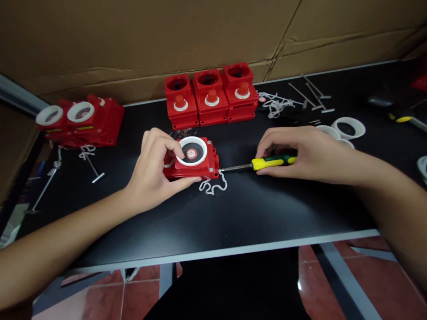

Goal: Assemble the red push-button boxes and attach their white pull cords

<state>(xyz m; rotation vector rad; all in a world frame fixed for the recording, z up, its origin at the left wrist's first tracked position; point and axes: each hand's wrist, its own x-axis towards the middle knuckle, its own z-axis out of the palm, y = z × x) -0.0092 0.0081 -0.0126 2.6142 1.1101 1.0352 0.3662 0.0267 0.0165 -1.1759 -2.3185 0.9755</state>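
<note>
My left hand (156, 166) grips a red box (203, 171) with a white ring (182, 146) and a dark round window on top; the box lies on the black table. Between the fingers of my right hand (296, 151) is a screwdriver (268, 163) with a yellow and green handle. Its metal shaft points left, and the tip meets the lower right end of the box, beside a small white cord (213, 189) that hangs out there. Whether the tip sits in a screw is too small to tell.
Three red boxes with red knobs (211, 98) stand along the cardboard wall. Finished-looking red boxes with white rings (81, 112) stand at left, metal T-bars (98, 178) hanging by cords. At right lie loose metal rods (313, 95), white rings (348, 128) and another yellow-handled tool (403, 119).
</note>
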